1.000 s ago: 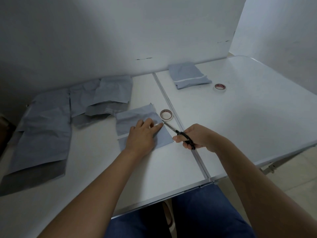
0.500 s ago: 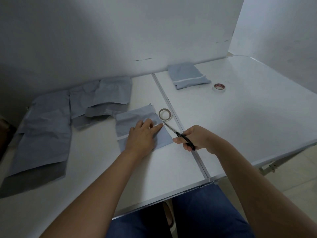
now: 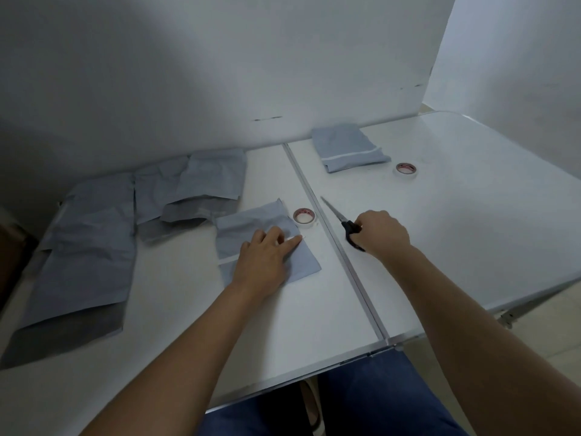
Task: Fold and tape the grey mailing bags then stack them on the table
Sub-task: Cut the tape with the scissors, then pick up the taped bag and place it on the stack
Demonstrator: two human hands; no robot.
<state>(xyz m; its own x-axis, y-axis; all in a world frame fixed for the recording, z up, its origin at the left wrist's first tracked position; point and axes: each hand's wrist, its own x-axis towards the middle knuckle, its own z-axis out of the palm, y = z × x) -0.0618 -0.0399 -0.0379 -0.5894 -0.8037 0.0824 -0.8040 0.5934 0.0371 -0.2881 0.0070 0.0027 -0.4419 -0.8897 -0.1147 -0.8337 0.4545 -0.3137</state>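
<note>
Folded bag (image 3: 267,243) lies flat on the table (image 3: 471,215), near the centre seam on its left side, with a white tape strip (image 3: 294,239) across its middle; one end of the strip shows at the bag's right edge, the other at its left edge. Left hand (image 3: 264,259) rests on the bag, fingers straight, pressing the strip down. Right hand (image 3: 382,231) grips black scissors (image 3: 341,218), blades closed and pointing away, just right of the seam. Tape roll (image 3: 304,216) sits just beside the bag's far right corner; strip looks cut free of it. Progress, judged: one finished bag (image 3: 349,147) lies taped at the far side, near a second roll (image 3: 406,168); this bag is nearly sealed, stacking not yet done. Left: several unfolded bags (image 3: 91,247), creased and overlapping, some with darker flaps, along the table's left part. Bag material appears thin, grey, wrinkled; holds its fold only under the hand, likely.
</note>
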